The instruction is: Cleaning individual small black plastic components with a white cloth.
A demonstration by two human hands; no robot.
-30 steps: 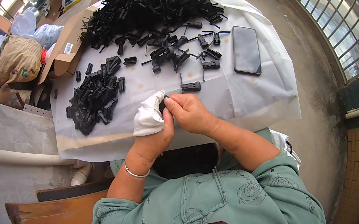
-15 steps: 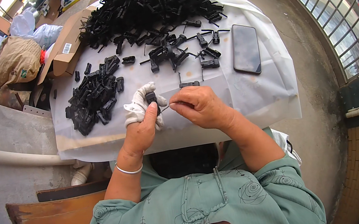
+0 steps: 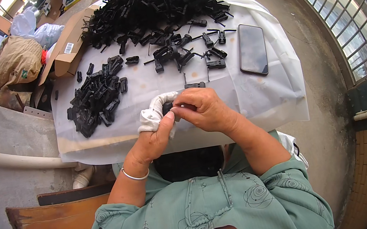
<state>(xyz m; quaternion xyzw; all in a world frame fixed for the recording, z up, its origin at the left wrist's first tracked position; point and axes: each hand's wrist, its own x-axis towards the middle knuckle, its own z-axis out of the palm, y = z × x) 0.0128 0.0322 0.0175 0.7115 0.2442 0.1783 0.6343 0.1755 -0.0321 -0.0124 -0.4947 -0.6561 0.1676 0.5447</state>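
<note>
My left hand (image 3: 154,136), its fingers covered by a white cloth glove (image 3: 150,117) with the thumb bare, is closed around a small black plastic part (image 3: 167,109). Right up against it, my right hand (image 3: 205,107) pinches with thumb and forefinger; what sits in that pinch is mostly hidden now, though a thin rod showed there half a second ago. Just beyond my hands lies another black plastic part (image 3: 195,85). Farther off, several similar parts with thin strips sticking out (image 3: 170,56) are scattered on the white-covered table (image 3: 126,143).
A big heap of black parts (image 3: 150,11) covers the far side; a smaller pile (image 3: 97,98) lies at left. A phone (image 3: 252,51) rests at right. Beside the table stand an open cardboard box (image 3: 66,51), bags (image 3: 18,58) and a barred window (image 3: 342,12).
My left hand has moved right with the black part, bringing it against my right fingertips. The thin rod visible between the hands earlier is now hidden. My right hand has barely moved.
</note>
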